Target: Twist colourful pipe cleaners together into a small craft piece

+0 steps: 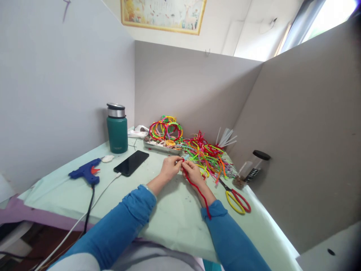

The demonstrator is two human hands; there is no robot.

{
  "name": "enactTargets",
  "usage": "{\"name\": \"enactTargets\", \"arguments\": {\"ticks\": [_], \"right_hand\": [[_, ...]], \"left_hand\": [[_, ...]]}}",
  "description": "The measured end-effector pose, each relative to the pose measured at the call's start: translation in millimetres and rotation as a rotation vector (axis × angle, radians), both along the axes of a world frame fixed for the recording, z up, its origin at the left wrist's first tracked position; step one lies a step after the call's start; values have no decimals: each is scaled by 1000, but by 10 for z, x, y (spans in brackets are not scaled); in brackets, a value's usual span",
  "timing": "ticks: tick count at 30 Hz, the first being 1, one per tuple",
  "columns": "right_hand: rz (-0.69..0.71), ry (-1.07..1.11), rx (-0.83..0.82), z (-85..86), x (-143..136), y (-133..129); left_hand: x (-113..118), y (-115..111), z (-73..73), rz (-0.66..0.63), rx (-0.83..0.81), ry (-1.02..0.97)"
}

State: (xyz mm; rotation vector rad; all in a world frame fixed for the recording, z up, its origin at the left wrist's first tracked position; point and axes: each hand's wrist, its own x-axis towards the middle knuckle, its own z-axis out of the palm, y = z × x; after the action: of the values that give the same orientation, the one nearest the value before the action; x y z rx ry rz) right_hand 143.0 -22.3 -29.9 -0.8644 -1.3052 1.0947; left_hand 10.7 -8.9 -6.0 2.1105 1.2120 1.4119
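A red pipe cleaner (197, 189) runs from my fingertips down over my right wrist to the blue sleeve. My left hand (170, 168) pinches its upper end. Close beside it, my right hand (192, 171) is closed on the same pipe cleaner, fingertips nearly touching the left ones. A small light-blue piece (186, 157) shows just beyond the fingertips; I cannot tell whether it is held. Behind my hands lies a tangled heap of colourful pipe cleaners (207, 154). The exact grip is partly hidden by the fingers.
To the left are a blue glue gun (86, 171), a black phone (131, 163) on a white cable and a green bottle (117, 133). A metal tray (162, 147) holds pipe-cleaner rings (166, 130). Scissors (237, 200) and a clear jar (252, 169) are at right. Grey panels enclose the table.
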Motion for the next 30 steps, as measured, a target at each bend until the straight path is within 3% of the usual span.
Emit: {"name": "enactTargets", "arguments": {"ticks": [8, 20, 30], "right_hand": [[9, 0, 29, 36, -13, -32], [19, 2, 39, 46, -9, -41], [5, 0, 49, 63, -33, -73]], "left_hand": [[-8, -13, 19, -33, 139, -60], [-4, 10, 21, -30, 23, -47], [-13, -36, 59, -31, 80, -76]]}}
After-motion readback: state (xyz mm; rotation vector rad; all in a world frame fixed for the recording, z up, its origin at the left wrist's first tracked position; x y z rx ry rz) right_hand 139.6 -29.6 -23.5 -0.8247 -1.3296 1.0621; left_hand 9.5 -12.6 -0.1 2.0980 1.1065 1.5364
